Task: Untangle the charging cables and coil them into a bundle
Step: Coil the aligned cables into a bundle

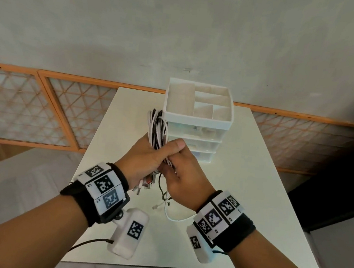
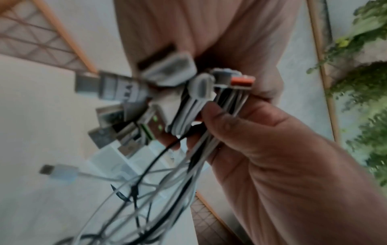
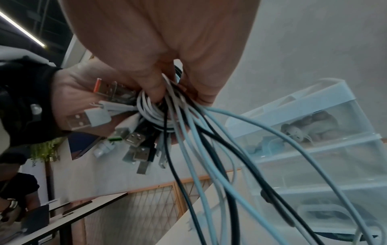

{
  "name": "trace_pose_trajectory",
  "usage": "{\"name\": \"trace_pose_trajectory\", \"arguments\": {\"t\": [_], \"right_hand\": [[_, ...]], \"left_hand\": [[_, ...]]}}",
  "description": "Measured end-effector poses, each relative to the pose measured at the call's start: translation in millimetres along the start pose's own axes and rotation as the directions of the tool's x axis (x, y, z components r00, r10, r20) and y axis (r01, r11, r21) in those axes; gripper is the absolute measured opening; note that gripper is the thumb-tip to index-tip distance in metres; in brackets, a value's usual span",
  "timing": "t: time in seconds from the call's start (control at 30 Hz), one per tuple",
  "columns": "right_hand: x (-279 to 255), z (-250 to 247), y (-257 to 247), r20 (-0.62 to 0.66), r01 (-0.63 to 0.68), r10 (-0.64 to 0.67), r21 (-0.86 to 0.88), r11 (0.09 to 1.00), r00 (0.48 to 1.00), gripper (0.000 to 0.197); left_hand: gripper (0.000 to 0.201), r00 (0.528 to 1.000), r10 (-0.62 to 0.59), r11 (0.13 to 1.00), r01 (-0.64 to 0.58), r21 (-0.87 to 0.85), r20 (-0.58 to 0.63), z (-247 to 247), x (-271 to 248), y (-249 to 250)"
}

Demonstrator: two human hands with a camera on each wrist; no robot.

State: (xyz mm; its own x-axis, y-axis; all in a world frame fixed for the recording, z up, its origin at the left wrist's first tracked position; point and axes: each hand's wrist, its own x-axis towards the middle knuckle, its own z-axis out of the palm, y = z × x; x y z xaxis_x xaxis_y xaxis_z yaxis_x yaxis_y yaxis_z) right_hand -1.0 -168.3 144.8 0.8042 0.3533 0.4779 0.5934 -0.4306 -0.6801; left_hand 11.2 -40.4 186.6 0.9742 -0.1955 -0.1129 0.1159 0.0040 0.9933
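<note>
Both hands squeeze the cables, left hand and right hand, which look light and floppy (plugs bunched together), so holding the middle seems best.

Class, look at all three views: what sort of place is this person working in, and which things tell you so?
Probably an indoor office or workroom: a plain white table against a grey wall, a white plastic drawer organiser on it, and further long desks in the right wrist view.
</note>
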Motion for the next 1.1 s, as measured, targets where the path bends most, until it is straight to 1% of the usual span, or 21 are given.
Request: {"name": "trace_pose_trajectory", "arguments": {"t": [0.07,0.13,0.17,0.23,0.3,0.33,0.37,0.4,0.43,0.47,0.5,0.53,0.57,0.6,0.7,0.77,0.8,0.87,0.93,1.0,1.1], "right_hand": [[1.7,1.0,-2.0,-0.019,0.021,-0.022,-0.016,1.0,1.0,0.031],[1.5,3.2,-2.9,-0.01,0.049,-0.049,-0.038,0.998,0.999,0.033],[1.2,2.2,-3.3,0.011,0.042,-0.042,-0.039,0.998,0.999,0.031],[2.5,-7.7,-5.6,0.023,-0.015,0.016,-0.014,1.0,1.0,0.025],[7.8,-26.3,-8.8,-0.071,-0.065,0.064,-0.024,0.998,0.995,0.028],[12.5,-37.4,-10.8,-0.13,-0.077,0.067,-0.07,0.995,0.989,0.033],[18.1,-47.1,-12.7,-0.155,-0.074,0.052,-0.138,0.988,0.987,0.044],[24.9,-54.4,-14.3,-0.125,-0.053,0.026,-0.217,0.975,0.992,0.059],[31.4,-58.8,-16.2,-0.054,-0.016,0.0,-0.293,0.956,0.999,0.073],[37.4,-59.5,-18.0,0.028,0.034,-0.025,-0.358,0.933,0.999,0.08],[41.4,-56.9,-19.2,0.096,0.085,-0.051,-0.396,0.914,0.994,0.079],[43.9,-52.8,-19.0,0.137,0.125,-0.074,-0.412,0.903,0.988,0.072],[45.0,-49.7,-18.0,0.157,0.145,-0.086,-0.417,0.897,0.984,0.065],[45.1,-47.5,-16.9,0.156,0.141,-0.082,-0.412,0.9,0.984,0.063],[43.5,-44.4,-14.3,0.137,0.098,-0.049,-0.381,0.919,0.989,0.072],[43.3,-44.6,-14.7,0.119,0.098,-0.056,-0.388,0.916,0.991,0.071],[43.0,-44.0,-15.1,0.109,0.094,-0.055,-0.39,0.916,0.993,0.068],[43.3,-43.3,-17.2,0.097,0.061,-0.027,-0.36,0.931,0.995,0.054],[45.5,-44.4,-19.2,0.139,0.015,0.024,-0.273,0.962,0.99,0.044],[48.5,-46.8,-20.5,0.189,-0.039,0.083,-0.223,0.974,0.979,0.043],[50.5,-46.6,-24.4,0.148,-0.055,0.088,-0.212,0.976,0.985,0.048]], "left_hand": [[0.035,1.0,0.015,1.0,-0.016,0.02,0.014,1.2,-1.9,1.0],[0.029,0.998,0.011,0.999,-0.01,0.033,-0.054,2.9,-3.0,1.1],[0.028,0.994,-0.001,0.999,0.005,0.046,-0.106,2.9,-2.1,0.6],[0.031,0.981,-0.039,0.998,0.049,0.048,-0.191,-1.1,1.2,-0.2],[0.032,0.977,-0.047,0.994,0.065,0.084,-0.207,-8.4,4.4,-0.8],[0.03,0.98,-0.046,0.99,0.07,0.124,-0.194,-11.8,5.8,-1.8],[0.026,0.984,-0.043,0.982,0.073,0.172,-0.171,-14.2,6.0,-2.6],[0.02,0.99,-0.039,0.971,0.07,0.228,-0.136,-15.0,5.6,-2.8],[0.015,0.995,-0.04,0.957,0.065,0.283,-0.093,-14.4,4.2,-3.0],[0.011,0.998,-0.043,0.941,0.058,0.333,-0.052,-12.8,3.1,-3.3],[0.011,0.999,-0.045,0.926,0.048,0.374,-0.017,-10.9,1.7,-2.8],[0.013,0.999,-0.044,0.917,0.037,0.397,0.01,-9.1,0.6,-2.2],[0.016,0.999,-0.042,0.916,0.027,0.4,0.028,-7.7,-0.5,-1.4],[0.018,0.999,-0.04,0.921,0.023,0.389,0.036,-7.0,-0.6,-1.4],[0.02,0.999,-0.046,0.924,0.035,0.38,0.021,-7.0,-0.3,-1.2],[0.019,0.999,-0.049,0.924,0.042,0.38,0.009,-7.9,-0.9,-0.8],[0.018,0.999,-0.049,0.926,0.041,0.374,0.011,-8.3,-1.3,-0.5],[0.019,0.999,-0.038,0.929,0.025,0.37,0.028,-9.6,-0.8,0.8],[0.02,0.998,-0.033,0.93,0.011,0.368,0.056,-11.2,0.1,1.5],[0.021,0.997,-0.038,0.934,0.009,0.356,0.073,-12.5,-0.8,2.6],[0.02,0.995,-0.032,0.952,0.001,0.307,0.096,-10.6,-3.1,5.3]]}}
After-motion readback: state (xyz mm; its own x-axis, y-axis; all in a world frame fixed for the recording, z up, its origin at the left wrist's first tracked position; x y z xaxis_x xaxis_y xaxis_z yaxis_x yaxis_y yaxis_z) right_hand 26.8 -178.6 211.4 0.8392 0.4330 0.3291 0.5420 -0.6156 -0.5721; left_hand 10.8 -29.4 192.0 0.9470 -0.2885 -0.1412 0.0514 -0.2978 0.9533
